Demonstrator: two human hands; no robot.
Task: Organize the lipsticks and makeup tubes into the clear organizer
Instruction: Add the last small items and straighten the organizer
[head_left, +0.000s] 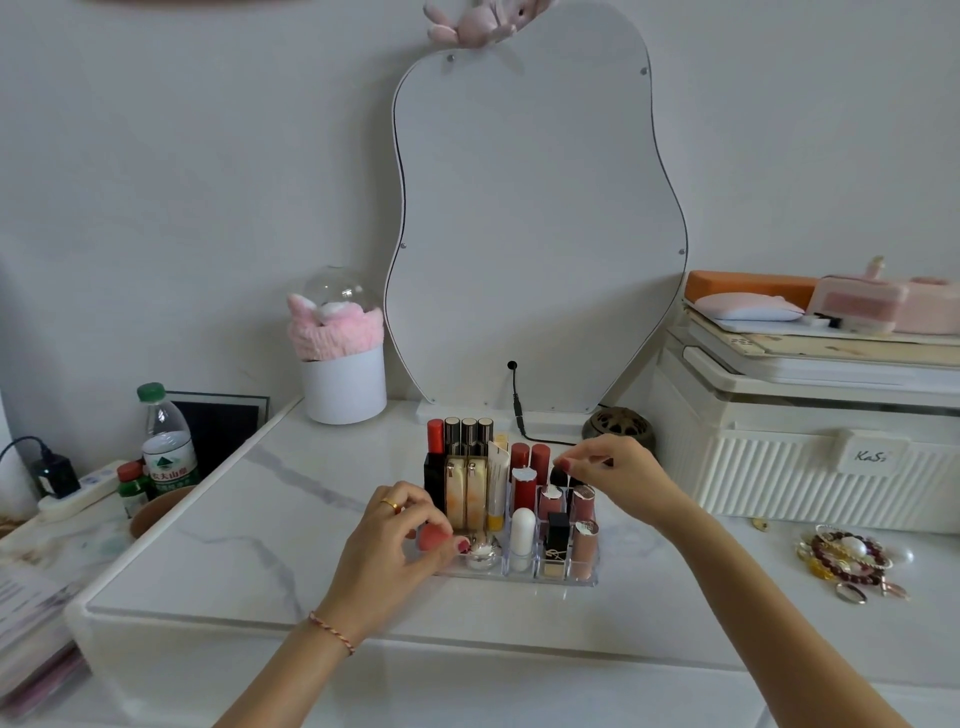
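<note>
A clear organizer (519, 578) stands on the marble tabletop, filled with upright lipsticks and tubes: red lipsticks (520, 460), gold tubes (466, 491), a white tube (522, 530) and pink glosses (584, 545). My left hand (395, 540) is at the organizer's front left corner, fingers curled round a coral-pink rounded item (432, 538). My right hand (613, 475) hovers over the back right compartments and pinches a small black-capped tube (560, 475) standing there.
A wavy mirror (535, 234) stands behind the organizer with a black cable (519, 415). A white pot (344, 384) is at back left, a water bottle (169, 447) at left. A ribbed cream box (810, 467) and bracelets (847, 561) sit at right.
</note>
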